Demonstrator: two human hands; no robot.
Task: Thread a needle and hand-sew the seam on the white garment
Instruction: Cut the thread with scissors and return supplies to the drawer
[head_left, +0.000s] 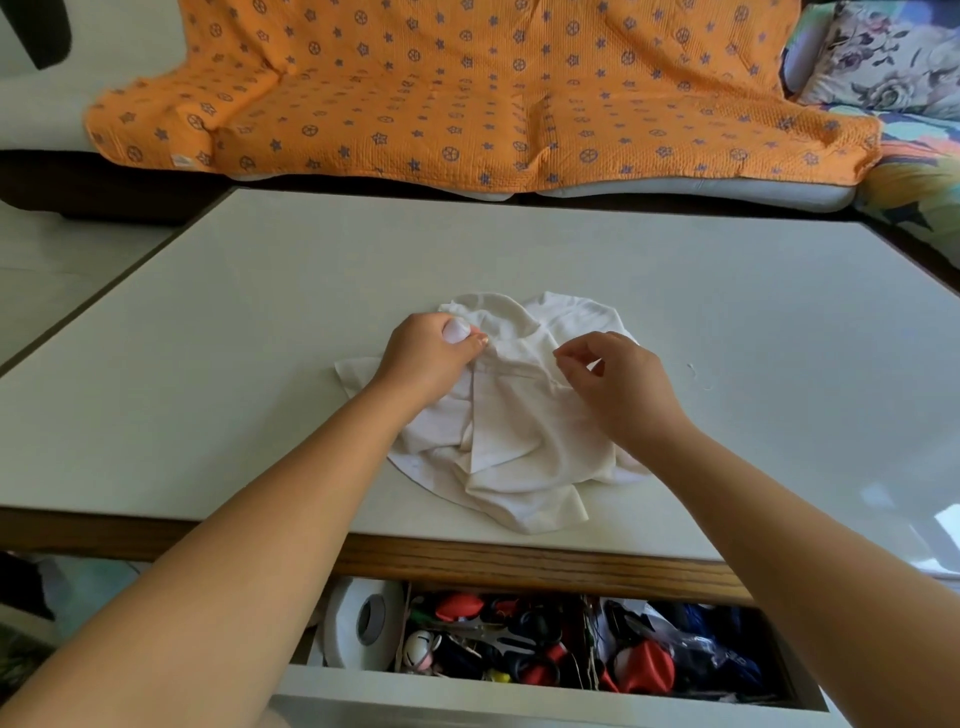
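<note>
A pale counter (249, 332) with a wooden near edge fills the middle. Under that edge a drawer (519, 693) stands open. At its left end lies a white tape roll (358, 623), parted by a thin divider from a jumble to the right. The jumble holds a red oval piece (460, 607), a small white ball (418, 644), dark loops, a red-and-white piece (649, 670) and clear plastic bags (706, 654) at the right. Beyond the far edge stands a sofa (701, 193) draped with an orange blanket (467, 104) printed with blue stars and rings. A floral cushion (883, 57) sits at its far right end. Pale floor (62, 260) shows on the left.
</note>
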